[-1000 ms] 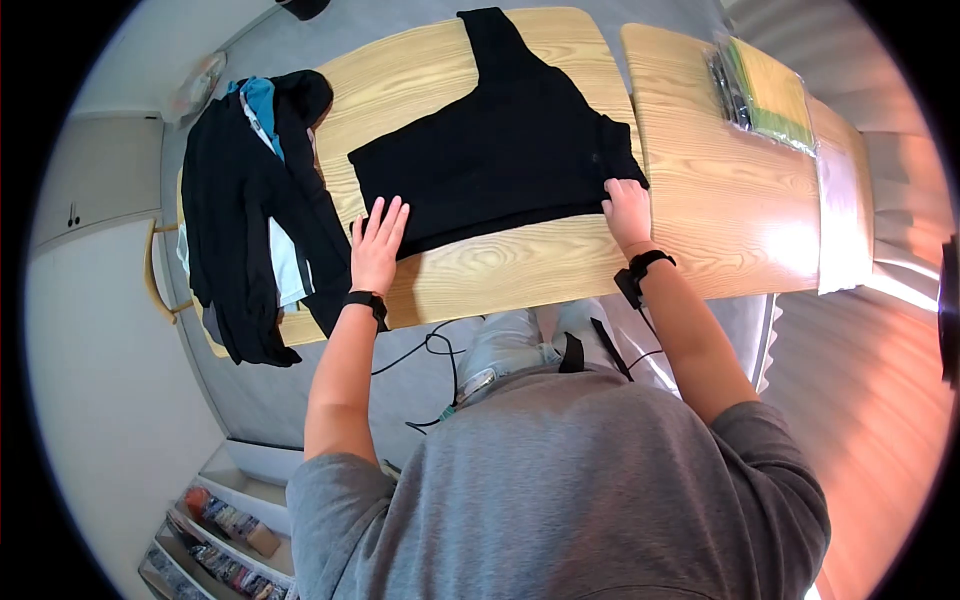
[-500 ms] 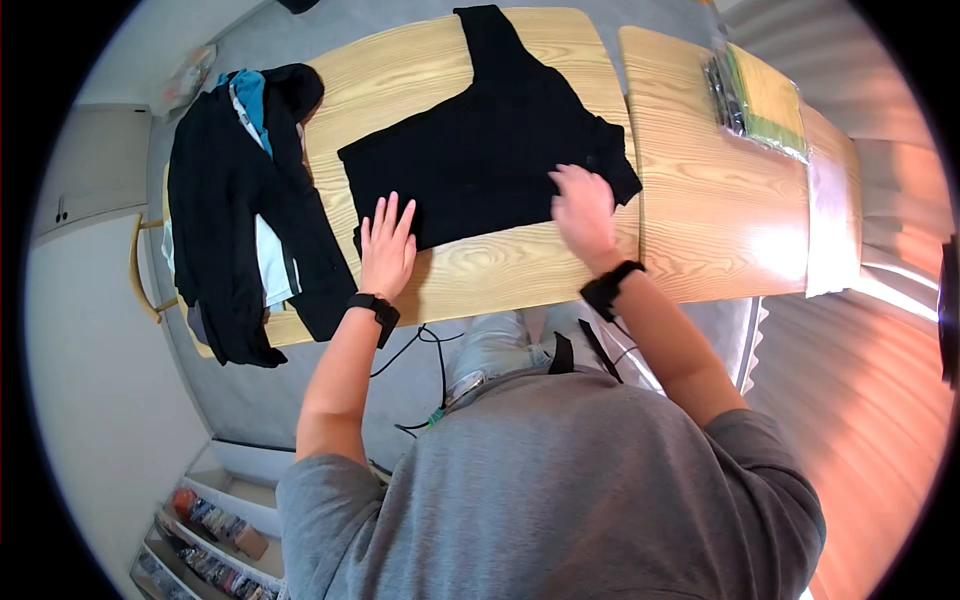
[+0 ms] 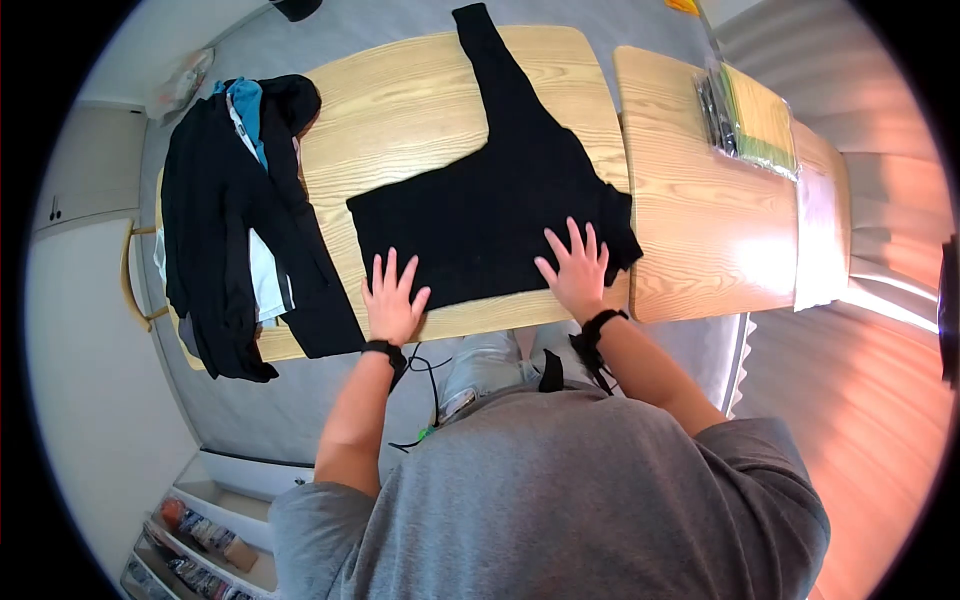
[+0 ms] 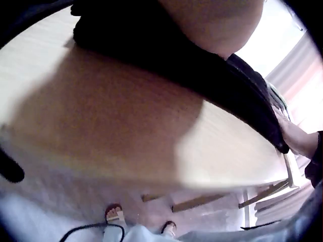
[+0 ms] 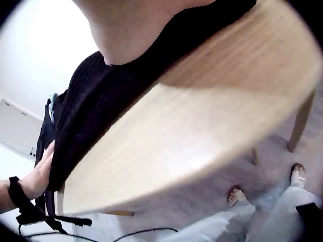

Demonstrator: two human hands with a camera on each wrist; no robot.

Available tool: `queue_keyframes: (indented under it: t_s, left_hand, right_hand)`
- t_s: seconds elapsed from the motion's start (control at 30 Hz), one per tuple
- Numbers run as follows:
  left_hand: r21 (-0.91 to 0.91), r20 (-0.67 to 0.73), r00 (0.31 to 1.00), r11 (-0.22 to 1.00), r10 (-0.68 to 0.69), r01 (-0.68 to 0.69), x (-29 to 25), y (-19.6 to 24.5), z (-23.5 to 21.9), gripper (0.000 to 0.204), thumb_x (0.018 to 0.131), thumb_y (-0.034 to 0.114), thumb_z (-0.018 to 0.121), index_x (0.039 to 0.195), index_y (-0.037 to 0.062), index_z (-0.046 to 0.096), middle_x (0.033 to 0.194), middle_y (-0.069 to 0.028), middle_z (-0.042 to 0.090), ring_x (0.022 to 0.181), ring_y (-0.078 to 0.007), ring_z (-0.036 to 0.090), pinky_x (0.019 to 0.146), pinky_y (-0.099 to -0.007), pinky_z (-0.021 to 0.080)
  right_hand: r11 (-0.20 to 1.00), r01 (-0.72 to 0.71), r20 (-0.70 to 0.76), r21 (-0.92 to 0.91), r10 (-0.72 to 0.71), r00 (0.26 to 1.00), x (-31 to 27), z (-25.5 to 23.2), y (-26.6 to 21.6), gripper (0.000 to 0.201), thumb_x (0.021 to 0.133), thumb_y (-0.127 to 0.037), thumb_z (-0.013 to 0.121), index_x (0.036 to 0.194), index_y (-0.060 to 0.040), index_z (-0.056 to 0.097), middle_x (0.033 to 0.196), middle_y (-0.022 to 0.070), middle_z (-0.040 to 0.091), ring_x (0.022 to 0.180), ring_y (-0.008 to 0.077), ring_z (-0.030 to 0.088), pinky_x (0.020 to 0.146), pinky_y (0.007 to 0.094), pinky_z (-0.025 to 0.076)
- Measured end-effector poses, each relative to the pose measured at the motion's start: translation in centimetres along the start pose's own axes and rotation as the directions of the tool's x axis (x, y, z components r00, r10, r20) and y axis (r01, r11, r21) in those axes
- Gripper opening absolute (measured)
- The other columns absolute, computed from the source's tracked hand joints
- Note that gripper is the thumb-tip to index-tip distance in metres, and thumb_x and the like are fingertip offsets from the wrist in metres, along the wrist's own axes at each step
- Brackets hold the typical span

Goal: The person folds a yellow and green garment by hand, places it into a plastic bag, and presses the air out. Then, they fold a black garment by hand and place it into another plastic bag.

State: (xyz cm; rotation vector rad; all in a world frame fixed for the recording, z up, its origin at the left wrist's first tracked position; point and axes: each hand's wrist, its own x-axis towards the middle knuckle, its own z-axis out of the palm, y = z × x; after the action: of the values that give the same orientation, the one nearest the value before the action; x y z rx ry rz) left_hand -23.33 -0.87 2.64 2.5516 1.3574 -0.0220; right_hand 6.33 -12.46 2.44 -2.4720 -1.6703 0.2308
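Observation:
A black long-sleeved garment [image 3: 490, 205] lies flat on the wooden table [image 3: 400, 110], one sleeve stretching toward the far edge. My left hand [image 3: 393, 290] lies flat with spread fingers on the garment's near left hem. My right hand [image 3: 575, 265] presses flat, fingers spread, on the near right part of the garment. The left wrist view shows the dark cloth [image 4: 202, 75] along the table edge and the other hand [image 4: 298, 138] far off. In the right wrist view the black cloth [image 5: 101, 106] runs toward the left hand [image 5: 40, 176].
A heap of dark clothes with a blue piece [image 3: 240, 210] hangs over the table's left end. A second wooden table [image 3: 700, 210] stands at the right with packaged items [image 3: 755, 120] and a white sheet [image 3: 820, 235]. Cables [image 3: 425, 370] hang below the near edge.
My right hand moved from the garment's right corner leftward and now lies flat on the cloth. My left hand slid nearer along the hem. The garment looks smoother.

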Motion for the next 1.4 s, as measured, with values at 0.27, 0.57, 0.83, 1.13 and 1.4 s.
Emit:
queue_keyframes:
  t_s: [0.27,0.57,0.83,1.13,1.4]
  left_hand:
    - [-0.208,0.002,1.0,0.978,0.009,-0.008,0.4,-1.5,-3.6,0.062,0.084,0.027,0.061,0.139,0.0128,0.038,0.141,-0.0157,0.035,0.127,-0.0356,0.035,0.105,-0.0492,0.028]
    - [-0.252,-0.091,0.995,0.966,0.038,-0.06,8.5,-7.6,-7.1,0.041,0.079,0.008,0.063,0.118,0.0034,0.055,0.113,-0.0161,0.059,0.107,-0.0341,0.052,0.093,-0.0406,0.043]
    - [-0.221,-0.112,0.991,0.97,0.074,-0.097,13.4,-7.0,-3.5,0.038,0.075,0.008,0.067,0.112,0.0095,0.06,0.106,-0.0091,0.06,0.104,-0.0288,0.054,0.088,-0.0404,0.043]
    - [-0.278,-0.177,0.956,0.92,0.235,-0.278,9.8,-5.9,-8.1,0.022,0.07,-0.002,0.062,0.089,0.0066,0.062,0.084,-0.0087,0.057,0.086,-0.0294,0.055,0.074,-0.0396,0.045]
    - [-0.16,0.068,0.932,0.926,0.356,-0.343,4.3,-4.7,-5.0,0.026,0.075,-0.004,0.056,0.098,0.0062,0.063,0.096,-0.008,0.056,0.093,-0.0274,0.054,0.08,-0.0365,0.045]
  right_hand:
    - [0.984,-0.114,0.261,0.138,0.075,0.963,3.1,-4.7,0.3,0.058,0.075,-0.044,0.067,0.125,-0.0171,0.053,0.137,0.0144,0.041,0.128,0.0381,0.036,0.102,0.058,0.029]
    - [0.592,-0.202,0.154,0.78,0.131,0.979,26.4,-4.3,3.4,0.05,0.079,-0.032,0.067,0.112,0.0054,0.059,0.104,0.0189,0.065,0.098,0.0289,0.062,0.085,0.0347,0.047]
    - [0.576,-0.402,0.459,0.712,0.051,0.887,31.0,2.3,2.9,0.061,0.078,-0.033,0.072,0.121,0.0063,0.053,0.121,0.0197,0.058,0.11,0.0248,0.057,0.093,0.0328,0.043]
    - [0.439,-0.221,0.308,0.871,-0.136,0.942,19.6,-11.6,3.7,0.027,0.086,-0.019,0.066,0.104,0.001,0.063,0.098,0.0023,0.063,0.09,0.0091,0.056,0.08,0.0237,0.044]
    - [0.519,-0.441,0.548,0.732,-0.064,0.834,7.0,-7.0,7.4,0.021,0.081,-0.016,0.07,0.073,-0.0074,0.054,0.067,-0.0061,0.043,0.063,0.0045,0.039,0.059,0.0231,0.035]
